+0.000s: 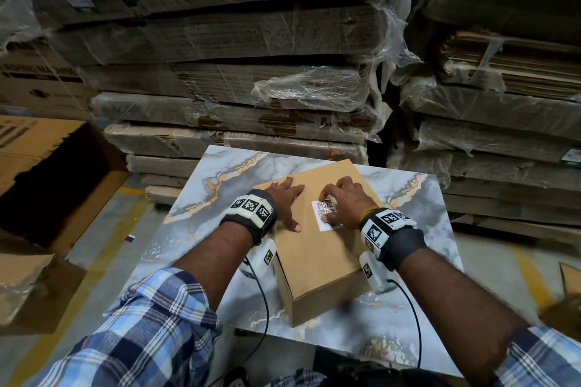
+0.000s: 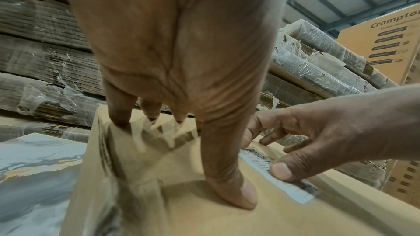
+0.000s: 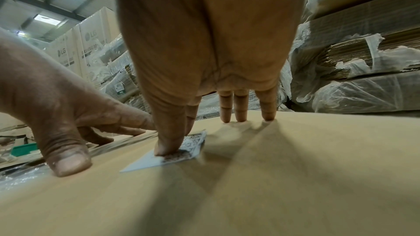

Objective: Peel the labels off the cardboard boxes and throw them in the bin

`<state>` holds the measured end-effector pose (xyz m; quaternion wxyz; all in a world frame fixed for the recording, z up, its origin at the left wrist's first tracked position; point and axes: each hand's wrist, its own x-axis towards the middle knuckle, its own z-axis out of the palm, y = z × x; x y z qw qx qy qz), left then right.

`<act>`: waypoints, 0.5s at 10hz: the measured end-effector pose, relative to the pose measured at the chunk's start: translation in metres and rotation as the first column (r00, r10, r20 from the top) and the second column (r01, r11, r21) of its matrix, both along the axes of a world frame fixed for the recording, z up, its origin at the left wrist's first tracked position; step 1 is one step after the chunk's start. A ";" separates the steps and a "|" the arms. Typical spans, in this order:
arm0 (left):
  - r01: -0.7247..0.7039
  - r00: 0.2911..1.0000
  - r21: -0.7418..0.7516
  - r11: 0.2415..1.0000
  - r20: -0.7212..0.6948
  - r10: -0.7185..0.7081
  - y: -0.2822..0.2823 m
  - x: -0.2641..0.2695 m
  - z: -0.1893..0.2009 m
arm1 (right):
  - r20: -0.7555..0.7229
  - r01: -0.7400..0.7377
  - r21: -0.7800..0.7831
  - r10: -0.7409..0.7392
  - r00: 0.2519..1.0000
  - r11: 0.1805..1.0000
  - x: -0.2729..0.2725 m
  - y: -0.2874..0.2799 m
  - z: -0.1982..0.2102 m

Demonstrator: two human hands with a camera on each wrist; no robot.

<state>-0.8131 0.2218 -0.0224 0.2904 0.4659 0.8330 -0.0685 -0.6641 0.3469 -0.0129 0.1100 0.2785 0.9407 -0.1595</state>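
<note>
The left hand (image 1: 284, 203) lies flat, steadying the box (image 1: 317, 248), while the right hand (image 1: 342, 203) pinches at the label (image 1: 325, 217) (barely lifted), so the next move is probably a slow peel.

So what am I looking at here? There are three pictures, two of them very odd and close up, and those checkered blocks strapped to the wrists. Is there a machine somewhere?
There is no machine, only a person working with bare hands. The big picture comes from a camera worn on the head, looking down. The two close-up pictures come from small cameras strapped to each wrist, looking along the palm to the fingers; the checkered blocks belong to those wrist straps.

On the marble-patterned table lies a closed cardboard box. The left hand rests flat on its top, fingers straight. The right hand works on the white barcode label: thumb and forefinger touch it, and in the right wrist picture its far corner seems slightly raised. Wrapped stacks of flattened cardboard stand behind.
</note>
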 end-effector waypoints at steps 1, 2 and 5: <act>-0.001 1.000 0.001 1.000 -0.002 0.001 0.000 0.001 0.001 | 0.000 0.001 0.005 -0.001 1.000 1.000 0.000 0.000 0.000; 0.003 1.000 0.002 1.000 -0.001 -0.003 0.000 0.002 0.003 | 0.005 -0.002 0.009 0.002 1.000 1.000 0.000 0.000 0.000; 0.011 1.000 0.011 1.000 0.007 -0.012 -0.001 0.003 0.005 | -0.008 0.000 0.000 0.000 1.000 1.000 0.001 0.000 -0.001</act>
